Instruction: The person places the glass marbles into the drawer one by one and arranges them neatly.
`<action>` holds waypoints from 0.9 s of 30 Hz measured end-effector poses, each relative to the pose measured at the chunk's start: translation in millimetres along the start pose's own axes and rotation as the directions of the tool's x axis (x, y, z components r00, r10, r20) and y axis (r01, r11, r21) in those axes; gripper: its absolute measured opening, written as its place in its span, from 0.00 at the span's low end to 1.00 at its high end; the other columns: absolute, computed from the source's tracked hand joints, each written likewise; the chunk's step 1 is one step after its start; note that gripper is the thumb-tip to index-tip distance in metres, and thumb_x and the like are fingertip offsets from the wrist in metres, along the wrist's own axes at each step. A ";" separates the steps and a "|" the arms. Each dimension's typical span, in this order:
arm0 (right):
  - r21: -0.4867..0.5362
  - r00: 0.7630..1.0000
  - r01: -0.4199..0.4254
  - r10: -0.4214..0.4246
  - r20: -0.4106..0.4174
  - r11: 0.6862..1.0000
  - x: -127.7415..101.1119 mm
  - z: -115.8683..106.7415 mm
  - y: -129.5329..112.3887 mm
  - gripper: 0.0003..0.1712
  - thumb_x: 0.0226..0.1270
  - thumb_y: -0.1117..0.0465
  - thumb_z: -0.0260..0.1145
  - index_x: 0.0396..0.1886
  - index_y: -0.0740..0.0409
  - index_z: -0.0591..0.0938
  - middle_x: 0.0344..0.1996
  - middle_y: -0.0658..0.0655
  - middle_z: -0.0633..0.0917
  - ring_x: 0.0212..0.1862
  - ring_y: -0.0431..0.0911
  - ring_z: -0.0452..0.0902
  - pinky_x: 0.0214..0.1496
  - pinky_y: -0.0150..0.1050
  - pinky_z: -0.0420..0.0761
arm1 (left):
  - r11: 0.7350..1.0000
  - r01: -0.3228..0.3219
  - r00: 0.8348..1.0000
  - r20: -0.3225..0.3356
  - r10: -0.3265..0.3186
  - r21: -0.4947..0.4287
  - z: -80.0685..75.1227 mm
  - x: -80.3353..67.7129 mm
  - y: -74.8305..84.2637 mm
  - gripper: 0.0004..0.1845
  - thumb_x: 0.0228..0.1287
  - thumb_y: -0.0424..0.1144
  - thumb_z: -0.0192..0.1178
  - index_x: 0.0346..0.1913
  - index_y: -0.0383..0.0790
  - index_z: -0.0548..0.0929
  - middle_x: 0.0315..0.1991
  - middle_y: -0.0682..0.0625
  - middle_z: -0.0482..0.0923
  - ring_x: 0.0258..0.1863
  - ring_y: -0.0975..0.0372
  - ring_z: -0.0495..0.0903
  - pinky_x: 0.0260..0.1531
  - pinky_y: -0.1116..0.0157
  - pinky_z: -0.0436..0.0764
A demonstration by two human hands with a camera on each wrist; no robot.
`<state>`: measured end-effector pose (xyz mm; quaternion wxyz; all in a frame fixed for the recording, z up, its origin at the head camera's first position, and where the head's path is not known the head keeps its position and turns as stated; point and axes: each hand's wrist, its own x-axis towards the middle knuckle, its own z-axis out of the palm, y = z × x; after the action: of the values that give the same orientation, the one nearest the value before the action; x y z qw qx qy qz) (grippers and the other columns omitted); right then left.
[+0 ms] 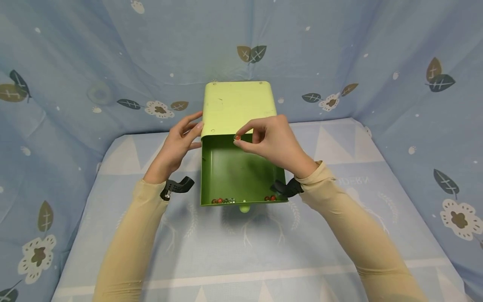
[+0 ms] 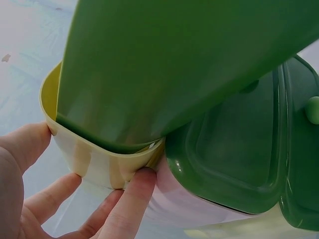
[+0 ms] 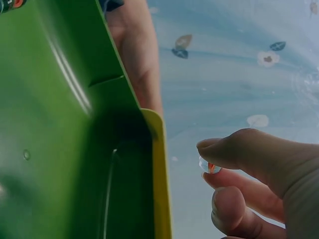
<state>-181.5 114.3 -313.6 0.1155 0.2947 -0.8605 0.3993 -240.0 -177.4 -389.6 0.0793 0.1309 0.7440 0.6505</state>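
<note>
A green drawer is pulled out of a yellow-green drawer unit. My right hand pinches a clear marble with a red-orange core between thumb and index finger, above the back of the drawer. In the right wrist view the same marble shows between the fingertips. Several marbles lie along the drawer's front wall at the left, and red ones at the right. My left hand rests spread fingertips against the unit's left side; the left wrist view shows them touching the pale casing.
In the left wrist view, more green drawer fronts adjoin the casing, one with a round green knob. The pulled-out drawer has a light-green knob. A patterned cloth covers the table; blue curtains hang behind and beside it.
</note>
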 end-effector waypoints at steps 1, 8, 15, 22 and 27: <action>-0.003 1.000 -0.004 0.004 0.007 1.000 0.9 1.7 0.9 0.03 0.70 0.59 0.82 0.39 0.52 0.96 0.16 0.45 0.80 0.20 0.41 0.74 0.27 0.37 0.73 | 1.000 0.000 1.000 0.001 0.000 -0.001 -0.2 0.2 -0.3 0.33 0.88 0.52 0.56 0.88 0.53 0.64 0.79 0.39 0.66 0.73 0.46 0.73 0.70 0.42 0.79; -0.069 0.999 0.021 -0.019 0.032 0.997 9.0 12.2 6.5 0.03 0.69 0.59 0.82 0.39 0.53 0.95 0.14 0.45 0.78 0.20 0.40 0.72 0.28 0.38 0.73 | 1.000 -0.002 1.000 -0.006 0.002 -0.002 0.2 0.9 -1.0 0.33 0.88 0.53 0.57 0.87 0.53 0.65 0.79 0.39 0.66 0.73 0.46 0.73 0.70 0.42 0.79; -0.149 0.998 0.007 0.002 0.060 0.989 12.6 21.1 10.4 0.04 0.69 0.58 0.82 0.39 0.52 0.95 0.14 0.45 0.77 0.20 0.39 0.72 0.26 0.38 0.73 | 1.000 0.001 1.000 -0.003 -0.001 -0.007 0.7 1.3 -1.5 0.33 0.88 0.53 0.57 0.87 0.53 0.65 0.79 0.40 0.66 0.73 0.47 0.73 0.71 0.42 0.79; -0.203 0.995 -0.016 0.035 0.093 0.979 14.1 26.8 9.8 0.04 0.71 0.56 0.81 0.40 0.50 0.95 0.15 0.44 0.78 0.20 0.40 0.73 0.25 0.37 0.72 | 1.000 0.004 1.000 -0.004 -0.004 -0.004 -0.4 1.0 -1.6 0.33 0.87 0.53 0.57 0.87 0.54 0.65 0.78 0.39 0.66 0.73 0.46 0.73 0.71 0.42 0.79; -0.213 0.991 -0.031 0.058 0.120 0.976 13.6 30.3 9.9 0.05 0.72 0.55 0.81 0.41 0.50 0.96 0.15 0.44 0.79 0.20 0.40 0.73 0.23 0.37 0.73 | 1.000 0.003 1.000 -0.002 -0.003 -0.008 -0.3 1.1 -1.7 0.33 0.87 0.53 0.57 0.87 0.53 0.65 0.77 0.39 0.67 0.72 0.47 0.74 0.71 0.43 0.79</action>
<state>-197.2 90.8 -333.7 0.0829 0.2857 -0.9100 0.2889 -241.3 -177.5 -391.1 0.0799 0.1289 0.7417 0.6534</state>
